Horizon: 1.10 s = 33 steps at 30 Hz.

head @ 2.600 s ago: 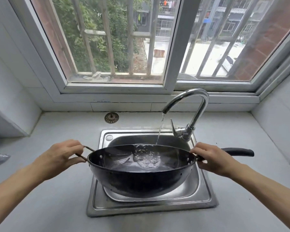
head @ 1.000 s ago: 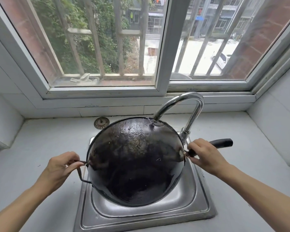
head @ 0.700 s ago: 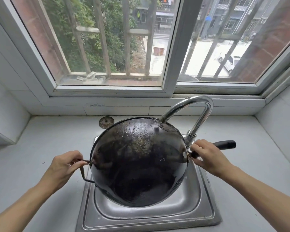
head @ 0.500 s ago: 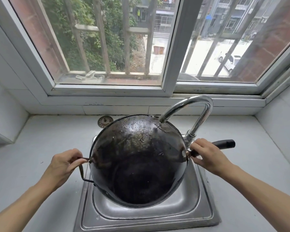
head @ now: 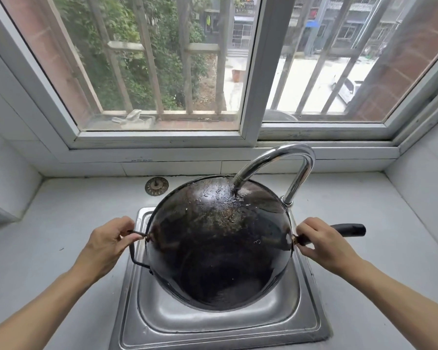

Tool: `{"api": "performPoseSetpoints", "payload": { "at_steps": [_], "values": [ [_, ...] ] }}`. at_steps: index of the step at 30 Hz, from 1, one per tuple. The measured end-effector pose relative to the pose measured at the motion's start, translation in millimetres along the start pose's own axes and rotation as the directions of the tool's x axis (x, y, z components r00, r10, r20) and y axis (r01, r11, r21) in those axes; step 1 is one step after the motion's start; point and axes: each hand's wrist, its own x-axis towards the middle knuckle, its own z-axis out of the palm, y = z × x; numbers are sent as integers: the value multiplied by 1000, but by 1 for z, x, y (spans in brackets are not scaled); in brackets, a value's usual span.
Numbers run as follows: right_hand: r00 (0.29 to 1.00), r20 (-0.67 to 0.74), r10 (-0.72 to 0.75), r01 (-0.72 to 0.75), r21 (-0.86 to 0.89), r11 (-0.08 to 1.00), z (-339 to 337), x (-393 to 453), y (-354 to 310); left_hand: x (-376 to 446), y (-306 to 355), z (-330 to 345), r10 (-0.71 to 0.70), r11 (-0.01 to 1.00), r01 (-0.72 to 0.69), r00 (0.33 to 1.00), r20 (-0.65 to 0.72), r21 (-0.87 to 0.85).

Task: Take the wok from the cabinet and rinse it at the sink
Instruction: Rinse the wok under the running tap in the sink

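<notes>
From the head view, I hold the wok (head: 219, 245) tipped up over the sink (head: 311, 322), its top edge right under the tap (head: 283, 160). My left hand (head: 105, 245) pinches the small loop handle (head: 137, 248). My right hand (head: 323, 245) grips the long handle (head: 349, 229). I should turn it slowly, so water runs over every side and drips into the sink, not onto the bench (head: 48, 236).

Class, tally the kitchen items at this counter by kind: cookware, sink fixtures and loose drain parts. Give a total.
Cookware: 1, the wok
Sink fixtures: 2, the sink and the faucet
Loose drain parts: 1, the strainer
Total: 4
</notes>
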Motion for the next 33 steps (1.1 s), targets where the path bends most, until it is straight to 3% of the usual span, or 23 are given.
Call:
{"api": "performPoseSetpoints", "payload": {
  "at_steps": [15, 21, 24, 27, 33],
  "values": [
    [1000, -17, 17, -18, -17, 1000, 7, 0, -1, -3, -7, 1, 80, 990, -76, 996, -33, 121],
    [999, -15, 35, -35, -11, 999, 10, -2, -2, 3, 0, -1, 162, 962, -143, 985, -62, 232],
    [999, -16, 48, -48, -3, 999, 12, -1, -1, 8, -1, -4, 238, 903, -199, 969, -59, 380],
    [998, -14, 57, -57, 3, 998, 13, 1, -2, 10, 3, -7, 258, 862, -187, 962, -91, 471],
    [998, -17, 55, -55, 4, 998, 12, 4, -3, 9, -3, -9, 227, 857, -151, 969, -99, 493]
  ]
}}
